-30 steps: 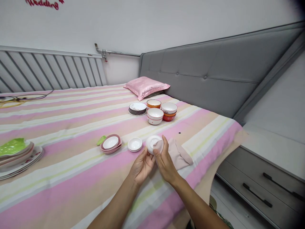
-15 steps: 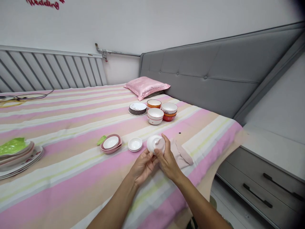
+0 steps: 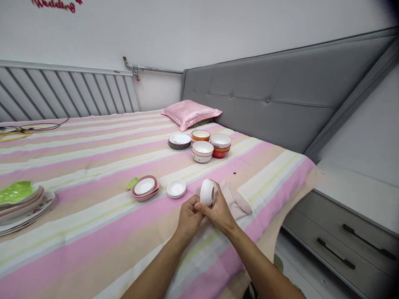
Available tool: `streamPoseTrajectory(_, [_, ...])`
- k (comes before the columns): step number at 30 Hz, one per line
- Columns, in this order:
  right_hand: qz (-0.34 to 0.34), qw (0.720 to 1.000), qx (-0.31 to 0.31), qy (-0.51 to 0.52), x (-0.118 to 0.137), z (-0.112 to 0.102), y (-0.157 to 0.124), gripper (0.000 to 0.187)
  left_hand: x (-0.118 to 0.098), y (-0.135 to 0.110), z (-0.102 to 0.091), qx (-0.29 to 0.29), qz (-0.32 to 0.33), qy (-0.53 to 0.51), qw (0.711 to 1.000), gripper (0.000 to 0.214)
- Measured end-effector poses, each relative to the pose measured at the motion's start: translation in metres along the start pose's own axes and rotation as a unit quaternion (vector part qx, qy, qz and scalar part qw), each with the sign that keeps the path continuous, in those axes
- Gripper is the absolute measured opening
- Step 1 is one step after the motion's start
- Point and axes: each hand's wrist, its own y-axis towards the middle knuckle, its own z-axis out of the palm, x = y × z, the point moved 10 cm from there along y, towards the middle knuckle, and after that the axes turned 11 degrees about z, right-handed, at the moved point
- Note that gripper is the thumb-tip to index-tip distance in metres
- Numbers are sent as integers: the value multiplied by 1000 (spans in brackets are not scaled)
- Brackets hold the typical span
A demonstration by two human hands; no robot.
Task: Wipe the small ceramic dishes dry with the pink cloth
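Observation:
A small white bowl point(image 3: 207, 192) is tipped on its side between my two hands above the bed. My right hand point(image 3: 220, 209) is closed round its right side, with a bit of pale pink fabric showing against the bowl. The curled fingers of my left hand point(image 3: 190, 214) grip at its lower left edge and are partly hidden. A pale pink cloth point(image 3: 235, 201) lies crumpled on the bed just right of my hands. Left of them stands a second small white bowl point(image 3: 176, 188), upright. Farther left, another white dish point(image 3: 144, 186) sits in stacked pink dishes point(image 3: 146, 197).
Stacked bowls point(image 3: 203, 151) and dark-rimmed plates point(image 3: 179, 141) stand farther back, before a pink pillow point(image 3: 190, 113). Larger plates with a green leaf-shaped dish point(image 3: 17, 193) lie at far left. The grey headboard point(image 3: 264, 87) and a nightstand point(image 3: 349, 224) are on the right.
The small white bowl has been turned in my hands, so its side now faces left. My left hand's fingers have curled in from a more open, palm-up pose.

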Motion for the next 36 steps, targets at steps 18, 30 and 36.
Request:
streamPoseTrajectory(18, [-125, 922, -80, -358, 28, -7, -8, 70, -26, 9, 0, 114, -66, -78, 988, 31])
streamPoseTrajectory(30, [-117, 943, -1, -313, 27, 11, -9, 85, -13, 4, 0, 35, -81, -49, 995, 28])
streamPoseTrajectory(36, [-79, 972, -18, -219, 26, -7, -4, 76, -14, 5, -7, -14, -83, -93, 992, 37])
